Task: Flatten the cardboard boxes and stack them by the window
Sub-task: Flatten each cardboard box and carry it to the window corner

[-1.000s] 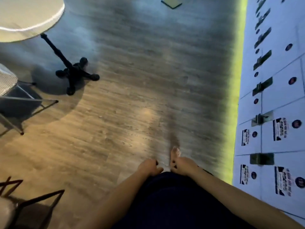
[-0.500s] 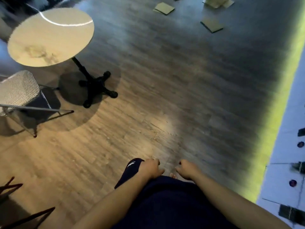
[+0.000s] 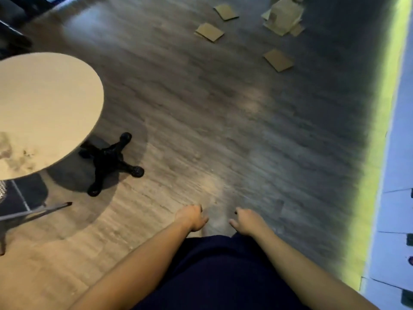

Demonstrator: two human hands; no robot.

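Several flat brown cardboard pieces lie on the wooden floor far ahead: one [image 3: 210,32] at top centre, one [image 3: 225,11] behind it, one [image 3: 278,59] further right. A bulkier cardboard box pile [image 3: 283,16] sits at the top right, near the lit strip. My left hand [image 3: 191,218] and my right hand [image 3: 245,221] hang low in front of my dark clothing, a little apart. Their fingers are loosely curled and hold nothing. Both hands are far from the cardboard.
A round pale table [image 3: 44,108] on a black four-footed base [image 3: 109,159] stands at the left, with a mesh chair [image 3: 20,211] below it. White locker fronts [image 3: 397,153] with a yellow-green glowing strip [image 3: 380,130] run along the right side.
The view has swung forward along the floor, bringing the cardboard pieces into sight and the table closer. My hands have drifted slightly apart and still hold nothing.
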